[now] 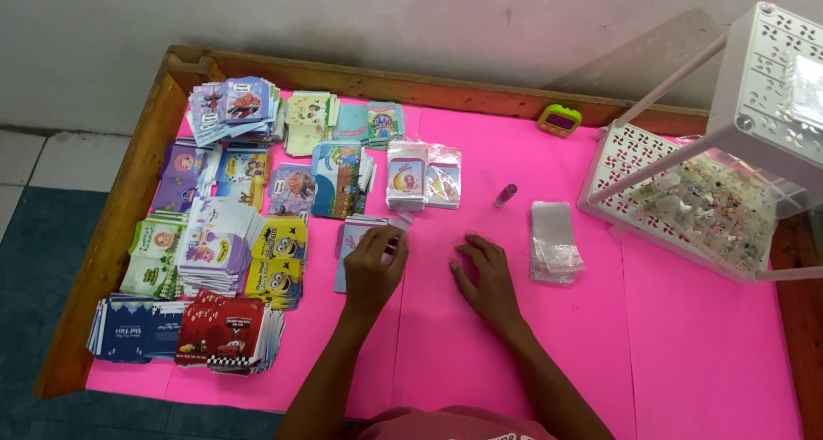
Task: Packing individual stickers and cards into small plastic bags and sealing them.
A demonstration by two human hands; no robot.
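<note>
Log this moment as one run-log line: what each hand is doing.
left hand: on small card stack | right hand: flat on pink table cover | clear sleeves pile: right of hands, untouched

On the table (pixel 686 354) the stacks of cards (pixel 227 226) fill the left side, row behind row, up to the back rim. Right of them, near the middle, two packets (pixel 423 176) lie side by side — a small tube (pixel 505 195) just to their right. In front of the packets the left hand (pixel 374 264) rests on a card (pixel 351 250); the right hand (pixel 485 277) lies flat beside it. Further right sits a pile of clear sleeves (pixel 551 243), then a rack (pixel 694 191) at the right edge — a timer (pixel 559 120) lies by the back rim.
</note>
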